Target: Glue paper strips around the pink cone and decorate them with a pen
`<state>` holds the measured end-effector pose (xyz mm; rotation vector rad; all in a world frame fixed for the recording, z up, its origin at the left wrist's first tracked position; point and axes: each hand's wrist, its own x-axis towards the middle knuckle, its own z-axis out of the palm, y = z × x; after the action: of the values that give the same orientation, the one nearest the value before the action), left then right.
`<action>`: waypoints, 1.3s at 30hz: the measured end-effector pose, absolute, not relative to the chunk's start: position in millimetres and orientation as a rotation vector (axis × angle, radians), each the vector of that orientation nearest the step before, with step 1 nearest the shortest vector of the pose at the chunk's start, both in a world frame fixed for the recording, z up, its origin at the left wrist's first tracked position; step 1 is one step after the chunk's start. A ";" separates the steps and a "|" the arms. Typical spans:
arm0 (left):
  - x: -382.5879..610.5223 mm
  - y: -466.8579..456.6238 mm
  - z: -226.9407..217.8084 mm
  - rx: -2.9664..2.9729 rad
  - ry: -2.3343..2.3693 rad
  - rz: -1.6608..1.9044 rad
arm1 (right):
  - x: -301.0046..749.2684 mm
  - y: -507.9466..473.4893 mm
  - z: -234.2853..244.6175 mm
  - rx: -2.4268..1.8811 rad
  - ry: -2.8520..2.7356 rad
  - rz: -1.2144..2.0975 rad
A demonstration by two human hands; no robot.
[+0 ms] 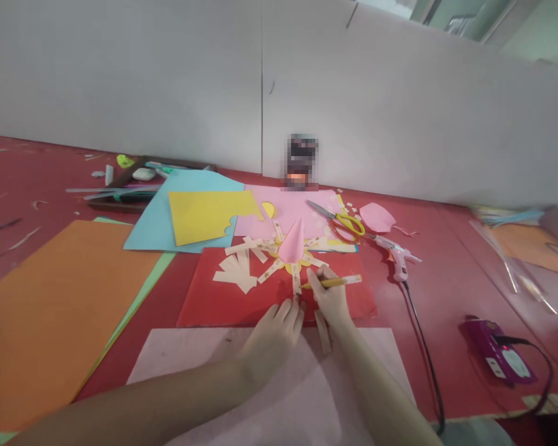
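A yellow pen is gripped in my right hand, its tip on a cream paper strip that carries small marks. My left hand lies flat with fingers stretched out, the fingertips at the lower end of that strip. The strip runs out from a yellow paper flower shape on which a pink paper cone stands upright. More marked strips spread around the cone. To its left is a fanned pile of blank cream strips. Another loose strip lies between my wrists.
Under the work is a red sheet. Scissors lie behind my right hand, with a pink glue gun farther right, its cord trailing forward. A purple power socket is at right. Orange paper covers the left; a white panel stands behind.
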<state>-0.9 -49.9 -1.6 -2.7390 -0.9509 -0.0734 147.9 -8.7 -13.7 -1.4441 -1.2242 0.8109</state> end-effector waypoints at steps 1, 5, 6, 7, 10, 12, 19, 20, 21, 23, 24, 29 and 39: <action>-1.0 -49.9 -1.2 -2.739 -0.953 -0.074 | 148.0 -8.8 -13.3 -1.441 -1.229 0.821; -0.8 -49.7 0.1 -2.758 -0.953 -0.068 | 145.6 -11.7 -10.9 -1.401 -1.172 0.922; -0.7 -49.6 0.3 -2.763 -0.955 -0.065 | 144.7 -12.7 -10.5 -1.392 -1.152 0.953; -0.6 -49.5 0.6 -2.766 -0.958 -0.066 | 143.9 -13.5 -10.2 -1.389 -1.140 0.977; -0.7 -48.9 1.2 -2.771 -0.970 -0.062 | 143.0 -14.4 -10.7 -1.393 -1.140 1.006; -0.9 -48.4 1.2 -2.777 -0.970 -0.062 | 143.5 -13.8 -11.3 -1.400 -1.139 0.987; -2.0 -48.3 -1.1 -2.808 -0.981 -0.080 | 142.4 -9.9 -9.3 -1.457 -1.156 0.889; -2.0 -48.5 -1.1 -2.809 -0.983 -0.081 | 141.7 -9.7 -9.1 -1.461 -1.160 0.875; -2.0 -48.8 -0.9 -2.811 -0.984 -0.082 | 141.1 -9.6 -8.9 -1.464 -1.165 0.869; -1.9 -49.1 0.0 -2.814 -0.984 -0.087 | 140.5 -9.6 -9.1 -1.465 -1.179 0.874; -1.8 -49.2 0.5 -2.816 -0.980 -0.088 | 140.6 -9.7 -9.4 -1.464 -1.189 0.876; -2.1 -48.6 2.1 -2.798 -0.972 -0.077 | 142.7 -10.0 -12.3 -1.480 -1.247 0.829; -2.2 -48.4 5.2 -2.776 -0.966 -0.069 | 142.4 -10.8 -14.8 -1.456 -1.272 0.803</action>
<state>-2.2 -48.4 5.2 -2.7765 -0.9659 -0.0686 142.4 -10.8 -14.8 -1.4559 -1.2721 0.8033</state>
